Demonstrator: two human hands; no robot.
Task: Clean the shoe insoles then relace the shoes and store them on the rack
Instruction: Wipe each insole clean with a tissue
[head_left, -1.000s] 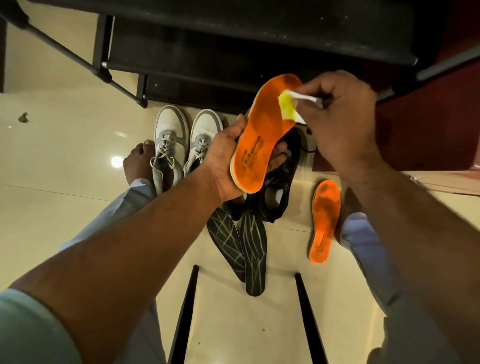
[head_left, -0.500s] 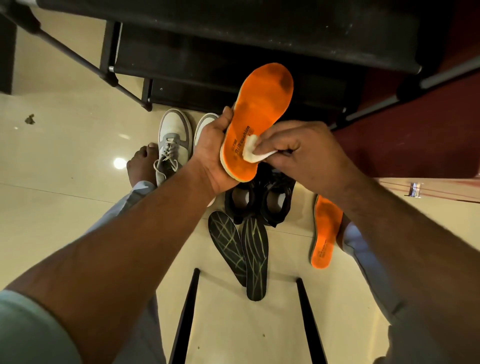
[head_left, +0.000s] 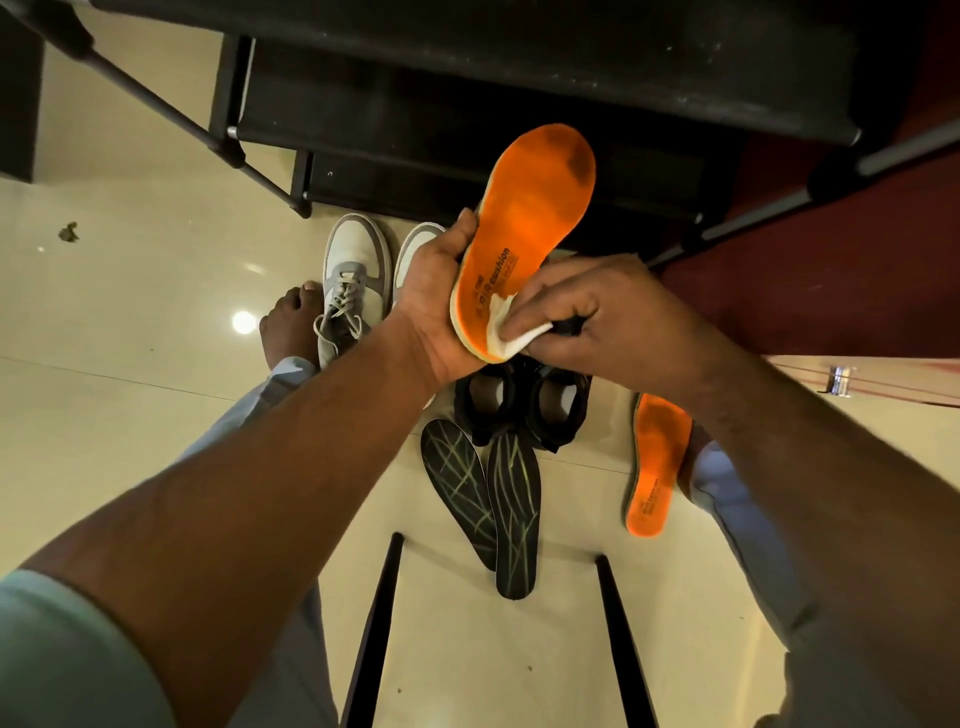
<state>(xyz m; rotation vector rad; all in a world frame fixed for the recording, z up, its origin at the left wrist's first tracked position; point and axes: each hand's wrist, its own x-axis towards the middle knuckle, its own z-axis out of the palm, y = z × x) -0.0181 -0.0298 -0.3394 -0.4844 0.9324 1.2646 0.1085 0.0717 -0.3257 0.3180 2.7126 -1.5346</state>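
Note:
My left hand (head_left: 434, 301) grips an orange insole (head_left: 535, 208) by its heel end, toe pointing up toward the rack. My right hand (head_left: 597, 317) pinches a white cloth (head_left: 506, 332) and presses it against the insole's heel. A second orange insole (head_left: 657, 462) lies on the floor at the right. Two black insoles (head_left: 488, 499) with pale lines lie side by side on the floor below a pair of black shoes (head_left: 524, 405). A pair of white and grey laced sneakers (head_left: 353, 280) stands to the left, partly hidden by my left hand.
A black shoe rack (head_left: 467, 93) with dark shelves fills the top of the view. My bare foot (head_left: 288, 322) rests on the cream tile floor beside the sneakers. Two black chair legs (head_left: 374, 623) run along the floor near me. A dark red wall is at the right.
My right hand has wiped the cloth down the insole from its toe to its heel. The insole has tilted more upright in my left hand.

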